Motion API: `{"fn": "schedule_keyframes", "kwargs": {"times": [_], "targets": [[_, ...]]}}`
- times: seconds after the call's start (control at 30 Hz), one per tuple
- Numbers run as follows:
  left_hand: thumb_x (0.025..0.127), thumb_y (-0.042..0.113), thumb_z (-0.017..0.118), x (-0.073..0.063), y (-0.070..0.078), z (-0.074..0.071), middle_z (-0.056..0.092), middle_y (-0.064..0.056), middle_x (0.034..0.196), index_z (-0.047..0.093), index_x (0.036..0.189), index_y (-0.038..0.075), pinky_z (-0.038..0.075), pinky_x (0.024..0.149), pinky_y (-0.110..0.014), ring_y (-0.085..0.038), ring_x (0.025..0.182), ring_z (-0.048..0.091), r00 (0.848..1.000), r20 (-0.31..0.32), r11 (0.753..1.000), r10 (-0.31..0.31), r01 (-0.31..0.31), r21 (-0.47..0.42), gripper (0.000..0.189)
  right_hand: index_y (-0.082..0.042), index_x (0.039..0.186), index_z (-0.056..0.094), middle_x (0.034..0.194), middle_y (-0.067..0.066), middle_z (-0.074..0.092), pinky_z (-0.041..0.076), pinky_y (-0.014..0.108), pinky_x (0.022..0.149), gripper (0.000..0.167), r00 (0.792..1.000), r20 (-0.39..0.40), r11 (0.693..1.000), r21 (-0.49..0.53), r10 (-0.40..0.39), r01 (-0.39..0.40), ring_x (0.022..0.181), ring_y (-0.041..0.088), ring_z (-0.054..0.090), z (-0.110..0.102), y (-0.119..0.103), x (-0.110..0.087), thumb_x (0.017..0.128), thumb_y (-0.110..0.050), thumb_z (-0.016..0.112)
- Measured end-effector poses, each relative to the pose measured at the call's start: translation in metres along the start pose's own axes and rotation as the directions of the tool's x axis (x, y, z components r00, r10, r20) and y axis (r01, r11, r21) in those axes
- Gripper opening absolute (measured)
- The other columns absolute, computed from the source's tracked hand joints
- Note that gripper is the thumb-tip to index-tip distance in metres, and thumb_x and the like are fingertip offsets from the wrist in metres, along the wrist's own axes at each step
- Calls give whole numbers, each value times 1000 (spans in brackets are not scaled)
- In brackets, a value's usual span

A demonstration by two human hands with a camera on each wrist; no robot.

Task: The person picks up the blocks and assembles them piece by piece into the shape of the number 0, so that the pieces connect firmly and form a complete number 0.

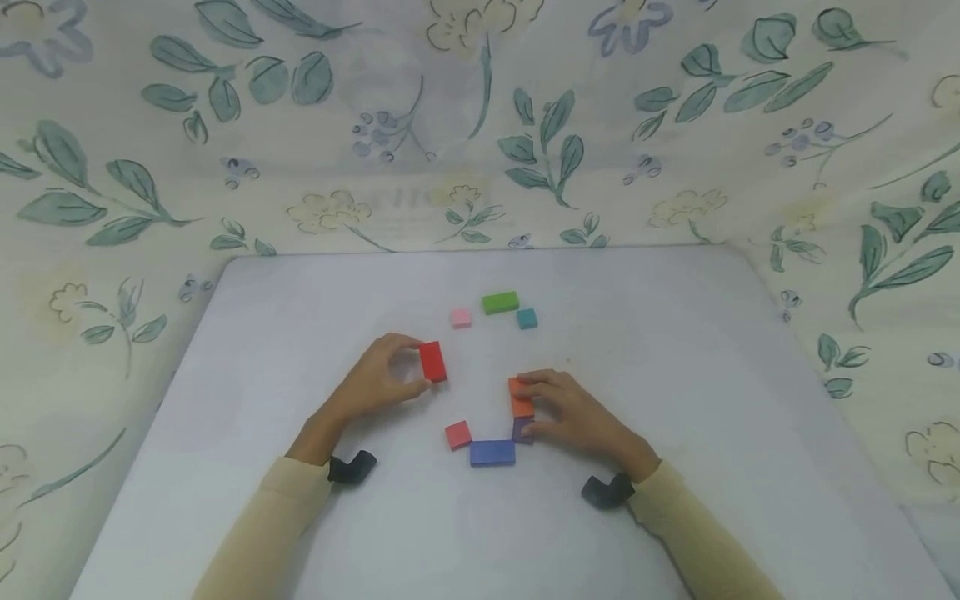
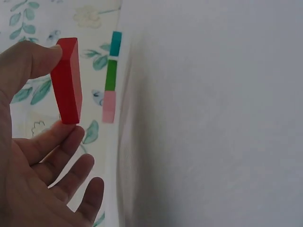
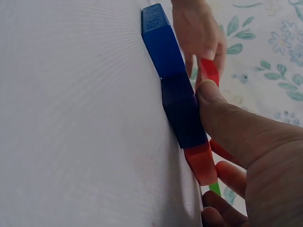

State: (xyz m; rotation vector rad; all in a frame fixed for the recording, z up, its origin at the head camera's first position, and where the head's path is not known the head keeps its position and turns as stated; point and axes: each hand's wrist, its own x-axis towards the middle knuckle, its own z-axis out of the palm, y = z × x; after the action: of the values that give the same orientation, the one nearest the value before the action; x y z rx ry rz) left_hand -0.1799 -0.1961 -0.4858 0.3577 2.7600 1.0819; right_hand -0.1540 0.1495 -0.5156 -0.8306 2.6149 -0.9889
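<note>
My left hand point(image 1: 375, 379) pinches a red rectangular block point(image 1: 432, 362) between thumb and fingertips, at its two ends. In the left wrist view the same red block point(image 2: 67, 82) stands clear of the other blocks. My right hand point(image 1: 573, 410) spans an orange block point(image 1: 521, 406) and a small purple block point(image 1: 521, 431) that touch end to end. Its thumb presses the purple block point(image 3: 184, 116) in the right wrist view, while its fingers lie at the orange block point(image 3: 201, 165). A blue block point(image 1: 492, 453) adjoins the purple one, and a small coral-red block point(image 1: 458, 435) sits at its left.
Farther back on the white table point(image 1: 660, 333) lie a pink block point(image 1: 461, 317), a green block point(image 1: 500, 302) and a teal block point(image 1: 527, 318). A floral cloth point(image 1: 420, 167) hangs behind the table. Dark wrist devices point(image 1: 352, 467) sit at both sleeves.
</note>
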Motion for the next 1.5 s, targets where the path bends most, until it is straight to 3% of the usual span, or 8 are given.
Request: {"fn": "schedule_keyframes", "kwargs": {"times": [0.23,0.57,1.5], "targets": [[81,31,79,-18,8,14,56,-9,134,56,133,13,48,102,-56,-30,127,50,996,10,996,87,-87,9,60,-27,136,61,148,-8,48,42,43,113,54,1000,2,1000,-6,10,-9,142,17,40,-3,-1,1,85,-35,79],[81,27,78,-25,8,27,60,-7,132,58,132,12,36,107,-59,-29,127,52,985,-3,981,174,-173,83,57,-26,136,61,148,-7,48,44,44,111,55,1000,9,1000,5,11,-11,142,19,39,-3,-4,2,85,-34,79],[79,34,79,-28,8,35,60,-9,134,59,132,13,31,106,-58,-33,131,48,977,-4,972,215,-213,103,60,-27,137,60,148,-8,49,43,45,112,55,1000,19,1000,-6,25,-25,142,19,40,-1,-2,1,85,-35,79]]}}
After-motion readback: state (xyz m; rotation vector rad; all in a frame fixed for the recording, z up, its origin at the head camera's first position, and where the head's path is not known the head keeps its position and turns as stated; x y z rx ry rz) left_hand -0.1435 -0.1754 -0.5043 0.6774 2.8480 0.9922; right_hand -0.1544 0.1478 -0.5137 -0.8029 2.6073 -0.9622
